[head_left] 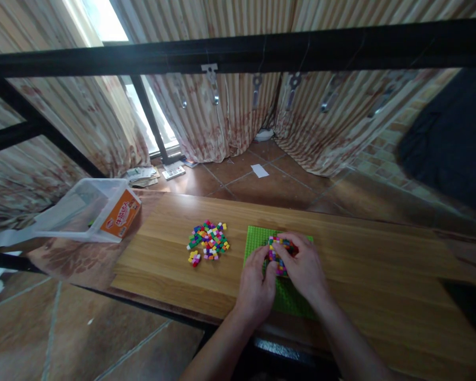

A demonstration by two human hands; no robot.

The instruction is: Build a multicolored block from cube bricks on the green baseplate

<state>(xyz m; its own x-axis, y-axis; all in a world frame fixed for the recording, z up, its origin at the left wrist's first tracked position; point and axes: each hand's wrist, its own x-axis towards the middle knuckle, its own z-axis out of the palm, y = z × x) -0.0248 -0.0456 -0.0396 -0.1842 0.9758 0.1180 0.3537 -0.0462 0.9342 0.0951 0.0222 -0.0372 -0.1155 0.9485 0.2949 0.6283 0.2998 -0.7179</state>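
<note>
A green studded baseplate (255,238) lies on the wooden board, with a block of small multicoloured building bricks (279,268) on it. My left hand (256,283) is curled against the left side of this block, thumb and fingers touching it. From the right, my right hand (306,267) closes over it, thumb on top and fingers around the far side. Between them my hands cover much of the block, so whether a single loose brick is pinched there cannot be seen. To the left lies a loose pile of small coloured bricks (209,238), with a little cluster (194,258) at its near edge.
A clear plastic box (82,227) with an orange label lies at the left end of the wooden board (162,264). A black metal bar (238,53) with hanging hooks crosses above. Behind are striped curtains (222,116) and a tiled floor (238,185). A dark flat object (468,304) lies at right.
</note>
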